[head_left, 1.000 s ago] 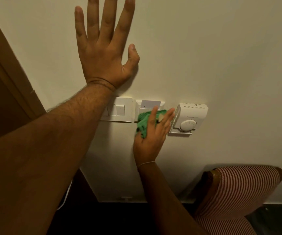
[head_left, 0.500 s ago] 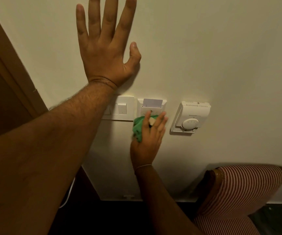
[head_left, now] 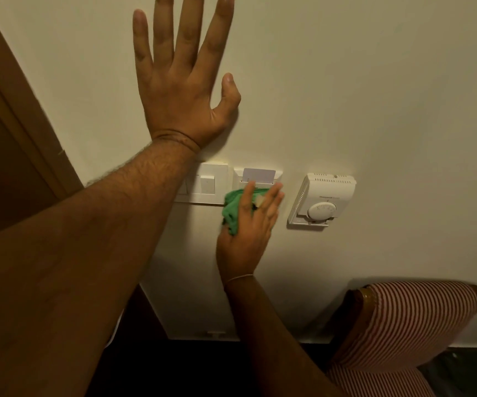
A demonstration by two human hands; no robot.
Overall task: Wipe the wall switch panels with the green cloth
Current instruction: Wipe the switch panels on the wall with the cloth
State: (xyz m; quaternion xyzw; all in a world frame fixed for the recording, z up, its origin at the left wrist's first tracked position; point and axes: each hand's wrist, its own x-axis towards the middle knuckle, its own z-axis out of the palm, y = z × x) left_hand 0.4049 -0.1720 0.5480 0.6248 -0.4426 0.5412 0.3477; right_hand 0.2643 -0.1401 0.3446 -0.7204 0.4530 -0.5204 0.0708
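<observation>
My right hand [head_left: 248,236] presses a bunched green cloth [head_left: 233,209] against the lower part of the white key-card holder panel [head_left: 260,174], which has a pale card standing in its slot. To the left sits a white switch panel [head_left: 207,184], partly hidden behind my left forearm. A white thermostat with a round dial [head_left: 322,200] is mounted to the right, apart from the cloth. My left hand [head_left: 181,87] lies flat on the wall above the switch panel, fingers spread, holding nothing.
A brown door frame [head_left: 16,110] runs down the left side. A chair back with red and white stripes [head_left: 412,322] stands against the wall at the lower right. The dark floor meets the skirting at the bottom.
My right hand and the cloth slid left from beside the thermostat onto the card holder's lower part, then edged up slightly. My left hand stayed flat on the wall.
</observation>
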